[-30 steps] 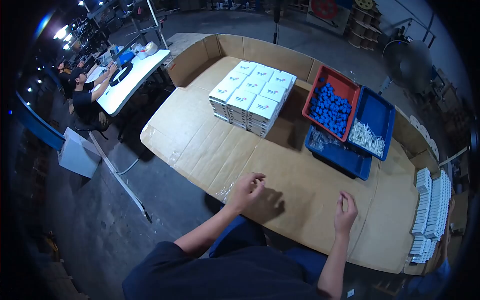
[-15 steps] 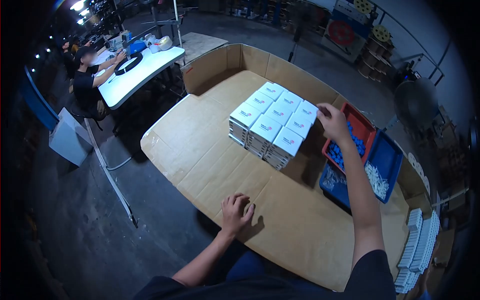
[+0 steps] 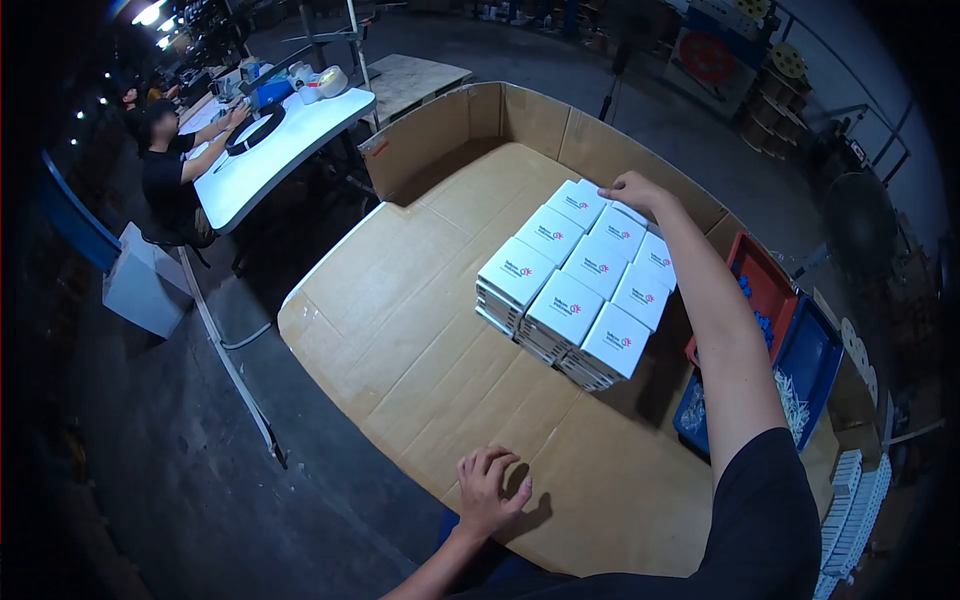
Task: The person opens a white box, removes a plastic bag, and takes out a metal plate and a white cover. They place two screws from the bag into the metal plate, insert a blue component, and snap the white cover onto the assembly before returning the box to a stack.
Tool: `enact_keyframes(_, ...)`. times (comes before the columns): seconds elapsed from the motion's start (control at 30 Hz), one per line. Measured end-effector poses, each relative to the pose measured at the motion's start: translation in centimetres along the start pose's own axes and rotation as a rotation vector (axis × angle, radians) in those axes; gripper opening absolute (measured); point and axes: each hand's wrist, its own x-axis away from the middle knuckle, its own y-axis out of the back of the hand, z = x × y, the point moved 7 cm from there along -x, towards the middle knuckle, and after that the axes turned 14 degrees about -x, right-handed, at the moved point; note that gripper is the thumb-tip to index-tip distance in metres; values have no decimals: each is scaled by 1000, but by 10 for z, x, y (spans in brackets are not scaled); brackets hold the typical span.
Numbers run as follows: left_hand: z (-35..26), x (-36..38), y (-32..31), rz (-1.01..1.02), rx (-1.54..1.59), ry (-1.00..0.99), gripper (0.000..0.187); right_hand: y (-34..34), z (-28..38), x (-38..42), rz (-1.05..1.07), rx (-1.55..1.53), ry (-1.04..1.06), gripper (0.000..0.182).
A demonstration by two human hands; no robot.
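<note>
Brown corrugated cardboard covers the table [image 3: 420,300], with taped seams and raised flaps along the far edge. At about one o'clock from the person sits a block of white boxes [image 3: 580,285], flat and square, stacked several deep in three rows, each lid with a small red and blue logo.

A second ago both hands hovered low over the bare cardboard near the body. Since then the right arm has stretched out, and the right hand [image 3: 630,190] now rests on the far corner of the block, fingers curled over the back boxes; whether they grip one cannot be told from here. This suggests the person is starting to draw a box or the whole block closer. The left hand [image 3: 490,490] has settled at six o'clock, fingers spread and pressed flat on the cardboard, holding nothing.

At three o'clock, partly behind the right arm, stand a red bin [image 3: 762,290] with blue pieces and a blue bin [image 3: 815,355] with small white parts. At ten o'clock another person [image 3: 165,170] sits at a white table [image 3: 270,155].
</note>
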Motion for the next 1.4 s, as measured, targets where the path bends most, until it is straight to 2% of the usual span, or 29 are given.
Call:
enact_keyframes(0.07, 3, 0, -5, 8, 1, -6, 40, -11, -23, -30, 32, -30, 19, 65)
enact_keyframes(0.17, 2, -2, -5, 22, -8, -7, 39, -22, -37, -49, 92, -5, 36, 68)
enact_keyframes(0.2, 1, -3, -5, 23, -13, -7, 40, -21, -34, -43, 89, 4, -53, 68)
enact_keyframes(0.3, 2, -3, -8, 48, -12, -9, 39, -23, -38, -46, 183, -95, -59, 68)
enact_keyframes(0.5, 0, -2, -7, 52, -14, -20, 38, -8, -18, -23, -29, -285, -4, 53)
enact_keyframes(0.63, -1, -1, -4, 14, 15, -14, 38, 27, 5, 9, -403, -400, 285, 44)
enact_keyframes(0.73, -5, 0, 1, -7, 36, -26, 36, 51, 30, 71, -578, -592, 524, 36)
enact_keyframes(0.83, -7, 3, 2, -31, 34, -55, 35, 67, 52, 161, -569, -831, 722, 33)
enact_keyframes(0.87, -8, 3, 1, -40, 29, -67, 34, 70, 63, 204, -583, -800, 702, 28)
enact_keyframes(0.97, -11, 6, 3, -42, 31, -98, 31, 67, 65, 296, -515, -940, 734, 30)
enact_keyframes(1.07, -13, 9, 2, -67, 46, -145, 28, 55, 60, 385, -532, -981, 666, 33)
enact_keyframes(1.17, -10, 14, -3, -95, 103, -139, 24, 30, 34, 448, -501, -1054, 540, 38)
enact_keyframes(1.27, -17, 19, 6, -145, 208, -166, 19, -3, 12, 503, -519, -1214, 522, 44)
enact_keyframes(1.33, -7, 22, -7, -5, 331, -67, 19, -32, -9, 533, -495, -1311, 414, 49)
enact_keyframes(1.37, -3, 27, -23, 130, 521, 94, 24, -49, -20, 546, -477, -1359, 359, 52)
enact_keyframes(1.4, -14, 29, -33, 190, 708, 108, 31, -66, -34, 556, -449, -1342, 372, 56)
